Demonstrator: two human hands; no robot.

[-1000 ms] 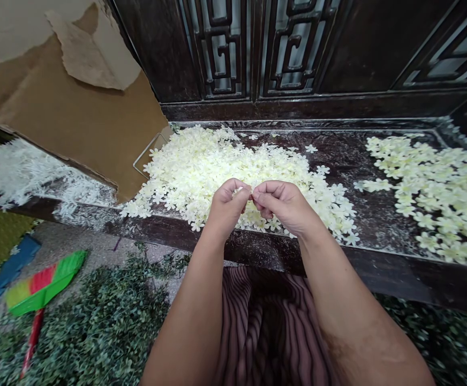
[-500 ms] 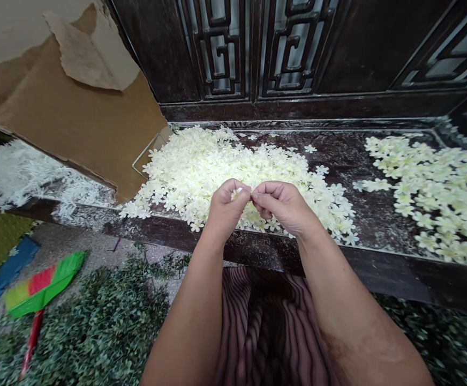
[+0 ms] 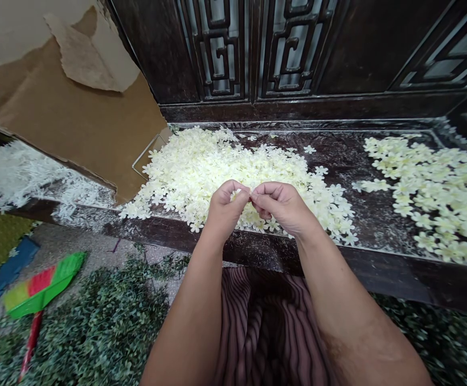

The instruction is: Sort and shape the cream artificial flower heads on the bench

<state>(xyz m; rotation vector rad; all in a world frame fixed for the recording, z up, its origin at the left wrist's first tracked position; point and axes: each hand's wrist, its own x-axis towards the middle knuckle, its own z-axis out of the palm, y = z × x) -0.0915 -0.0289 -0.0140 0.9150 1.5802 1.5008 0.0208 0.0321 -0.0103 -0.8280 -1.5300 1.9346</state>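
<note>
Over the front edge of a heap of pale yellow-white artificial flowers [image 3: 205,166], my two hands meet fingertip to fingertip. My left hand [image 3: 227,206] is closed in a pinch, thumb against forefinger. Close against it, my right hand [image 3: 279,203] pinches as well, its other fingers curled under. Whatever sits between the fingertips is too small and covered to make out. The heap lies on a dark wooden bench [image 3: 338,150] and spreads behind and to both sides of my hands.
More flowers [image 3: 442,198] lie at the bench's right end. A cardboard sheet [image 3: 84,118] leans at the left, beside white shredded bits [image 3: 28,171]. A green, red and yellow broom [image 3: 44,284] rests on leafy artificial greenery [image 3: 108,316] on the floor. Dark latticed panels [image 3: 225,48] stand behind.
Both hands keep nearly the same place and the same pinch, with only tiny shifts at the fingertips. The flowers stay as they were.
</note>
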